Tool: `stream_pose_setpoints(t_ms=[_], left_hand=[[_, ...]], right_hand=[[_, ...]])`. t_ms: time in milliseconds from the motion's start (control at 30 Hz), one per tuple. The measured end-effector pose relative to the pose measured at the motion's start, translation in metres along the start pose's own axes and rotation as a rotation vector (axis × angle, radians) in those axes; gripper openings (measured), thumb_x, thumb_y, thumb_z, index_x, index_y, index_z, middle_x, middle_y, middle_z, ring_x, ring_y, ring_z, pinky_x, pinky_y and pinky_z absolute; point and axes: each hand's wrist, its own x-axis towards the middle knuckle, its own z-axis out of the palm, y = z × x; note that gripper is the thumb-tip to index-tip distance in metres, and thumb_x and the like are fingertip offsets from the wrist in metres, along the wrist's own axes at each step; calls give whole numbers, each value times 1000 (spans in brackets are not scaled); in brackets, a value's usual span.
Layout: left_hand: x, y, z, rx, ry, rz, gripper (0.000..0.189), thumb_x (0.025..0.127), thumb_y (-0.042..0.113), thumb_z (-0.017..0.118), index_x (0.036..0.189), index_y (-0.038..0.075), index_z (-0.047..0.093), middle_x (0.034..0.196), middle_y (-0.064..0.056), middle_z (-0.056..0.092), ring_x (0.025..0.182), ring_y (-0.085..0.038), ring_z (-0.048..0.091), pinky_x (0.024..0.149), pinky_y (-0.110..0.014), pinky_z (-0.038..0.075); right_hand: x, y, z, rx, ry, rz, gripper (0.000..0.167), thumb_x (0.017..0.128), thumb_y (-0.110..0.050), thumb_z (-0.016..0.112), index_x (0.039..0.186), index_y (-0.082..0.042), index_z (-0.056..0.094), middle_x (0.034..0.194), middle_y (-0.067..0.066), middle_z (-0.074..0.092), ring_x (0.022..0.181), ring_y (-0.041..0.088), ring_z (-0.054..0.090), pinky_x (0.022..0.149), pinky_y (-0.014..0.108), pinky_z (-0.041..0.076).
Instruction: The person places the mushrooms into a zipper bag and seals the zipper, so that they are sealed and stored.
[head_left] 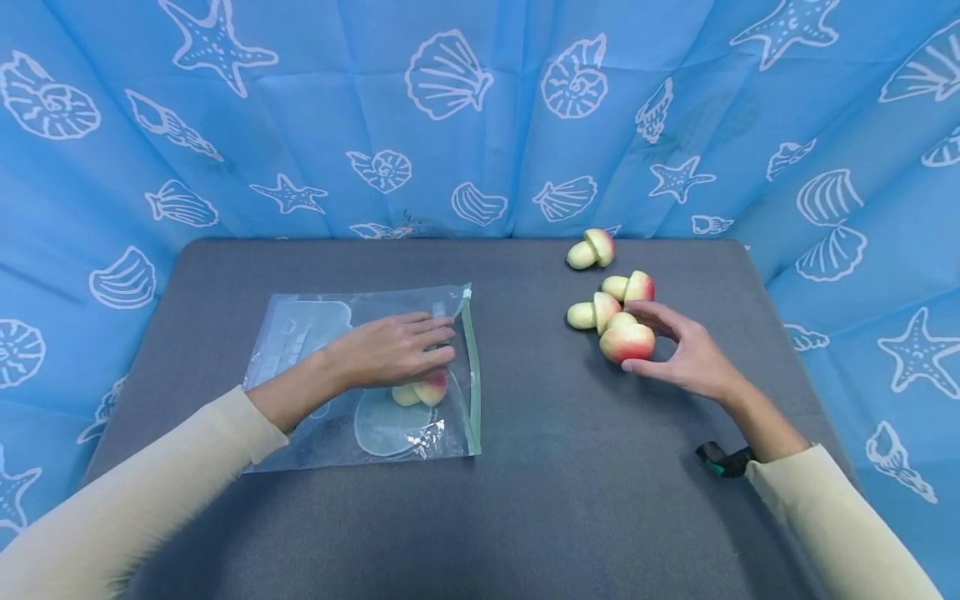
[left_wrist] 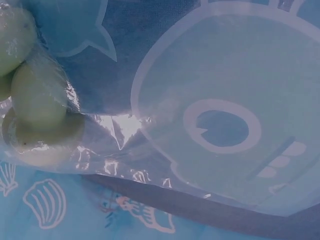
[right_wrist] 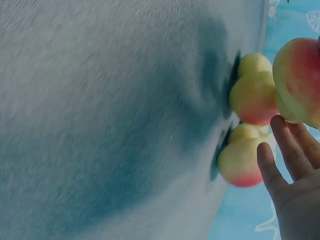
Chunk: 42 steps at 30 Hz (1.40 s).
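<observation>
My right hand [head_left: 693, 358] holds a mushroom-shaped piece [head_left: 628, 340], pale yellow-green with a red-blushed cap, between thumb and fingers. In the right wrist view this piece [right_wrist: 300, 80] stands clear of the grey surface. Two similar pieces [head_left: 594, 312] [head_left: 630, 287] lie just behind it, and another [head_left: 591, 248] is farther back. On the left, my left hand [head_left: 405, 348] lies with relaxed fingers over a clear zip bag [head_left: 337, 433] near its green-edged end. A mushroom-shaped piece [head_left: 420, 390] shows partly beneath that hand. Pale pieces [left_wrist: 40, 95] appear behind the bag's film in the left wrist view.
The bag lies flat on a grey-covered table [head_left: 525, 500], its printed pale shapes visible. A blue curtain [head_left: 510, 125] with white shell and starfish patterns stands behind and beside the table. A black band [head_left: 723, 458] sits at my right wrist.
</observation>
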Motion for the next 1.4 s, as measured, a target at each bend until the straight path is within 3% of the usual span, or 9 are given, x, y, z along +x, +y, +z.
stream_pose_setpoints(t_ms=[167, 267, 367, 533, 633, 867, 1400], left_hand=[[1, 0, -1, -4, -8, -2, 18, 89, -1, 67, 101, 7, 55, 122, -17, 67, 123, -33, 59, 104, -43, 51], [0, 0, -1, -5, -10, -4, 19, 89, -1, 67, 101, 7, 55, 122, -17, 67, 122, -33, 60, 104, -43, 50], [0, 0, 0, -9, -9, -4, 18, 89, -1, 67, 101, 7, 55, 123, -17, 67, 122, -33, 60, 104, -43, 51], [1, 0, 0, -19, -7, -3, 14, 92, 3, 65, 100, 7, 55, 123, -17, 66, 123, -33, 59, 104, -43, 51], [1, 1, 1, -21, -2, -1, 12, 92, 4, 64, 100, 7, 55, 122, -18, 66, 122, -34, 60, 104, -43, 51], [1, 0, 2, -24, 9, 0, 16, 90, 0, 65, 100, 7, 55, 122, -17, 66, 122, -33, 60, 104, -43, 51], [2, 1, 2, -18, -17, -6, 14, 93, 4, 65, 103, 8, 55, 122, -16, 67, 123, -32, 59, 103, -44, 52]], right_hand=[[3, -9, 6, 20, -11, -74, 80, 76, -13, 87, 146, -12, 48, 144, 7, 53, 122, 14, 53, 98, 10, 42], [5, -15, 9, 20, -15, -114, 81, 74, -12, 88, 145, -10, 48, 145, 8, 52, 121, 16, 54, 98, 9, 41], [7, -23, 12, 9, -21, -132, 82, 74, -14, 89, 146, -11, 48, 144, 8, 53, 120, 19, 56, 99, 15, 45], [15, -31, 20, -1, -45, -149, 80, 75, -18, 89, 145, -12, 50, 140, 5, 57, 117, 23, 58, 98, 40, 51], [23, -35, 30, -8, -75, -188, 78, 75, -20, 89, 143, -11, 51, 137, 5, 59, 115, 22, 59, 96, 49, 51], [41, -49, 55, 2, -152, -261, 78, 76, -26, 88, 143, -12, 51, 138, 5, 58, 119, 21, 57, 100, 50, 49], [62, -72, 108, 13, -209, -347, 77, 77, -30, 87, 141, -5, 52, 140, 8, 56, 124, 23, 56, 106, 46, 47]])
